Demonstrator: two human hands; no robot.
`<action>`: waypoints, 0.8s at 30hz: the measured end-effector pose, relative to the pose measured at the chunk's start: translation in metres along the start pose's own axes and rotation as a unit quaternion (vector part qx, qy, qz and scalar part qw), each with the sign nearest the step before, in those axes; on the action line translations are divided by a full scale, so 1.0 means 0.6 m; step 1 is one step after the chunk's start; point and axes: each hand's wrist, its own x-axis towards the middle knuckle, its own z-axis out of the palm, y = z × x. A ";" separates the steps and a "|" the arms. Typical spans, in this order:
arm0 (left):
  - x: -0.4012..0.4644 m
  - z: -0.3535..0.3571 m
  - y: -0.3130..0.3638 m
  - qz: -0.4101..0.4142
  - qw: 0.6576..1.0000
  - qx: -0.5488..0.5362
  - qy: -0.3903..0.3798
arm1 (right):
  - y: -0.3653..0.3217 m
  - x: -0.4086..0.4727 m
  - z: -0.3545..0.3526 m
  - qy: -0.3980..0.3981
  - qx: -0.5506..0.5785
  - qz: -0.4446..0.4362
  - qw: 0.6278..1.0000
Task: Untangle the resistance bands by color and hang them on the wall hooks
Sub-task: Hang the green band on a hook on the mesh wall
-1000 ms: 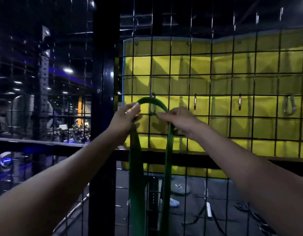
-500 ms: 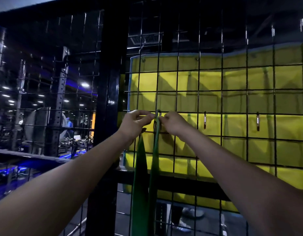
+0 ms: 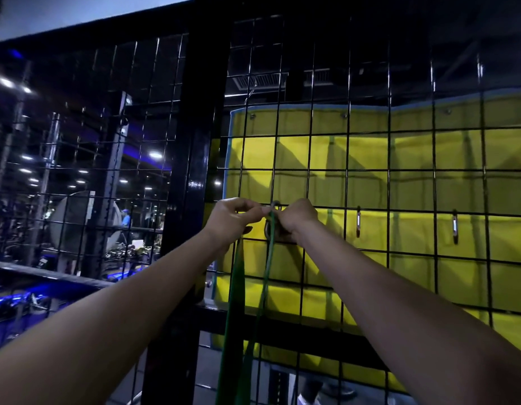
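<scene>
You have a dark green band [image 3: 266,276] running down in two strands over a black wire grid [image 3: 370,171] of square cells. Behind the grid you see a bright yellow mat [image 3: 414,159] edged in pale blue along its top and left side. The post [image 3: 194,171] is glossy black. The carabiner [image 3: 272,226] is dull grey metal, and two further clips [image 3: 358,222] look silver.

2 bare forearms are seen, no sleeves reaching the wrists; left hand [image 3: 234,219] and right hand [image 3: 297,219] are left ungloved, nothing worn on them.
</scene>
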 end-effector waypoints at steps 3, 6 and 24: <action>0.002 -0.003 0.002 0.012 0.999 0.038 -0.004 | -0.031 -0.053 -0.009 0.012 -0.027 -0.019 0.999; 0.003 -0.003 0.004 0.022 0.998 0.063 0.000 | -0.044 -0.078 -0.019 0.016 -0.097 -0.049 0.994; 0.051 -0.020 0.034 0.047 0.961 0.254 -0.094 | -0.042 -0.079 -0.032 -0.005 -0.202 -0.118 0.972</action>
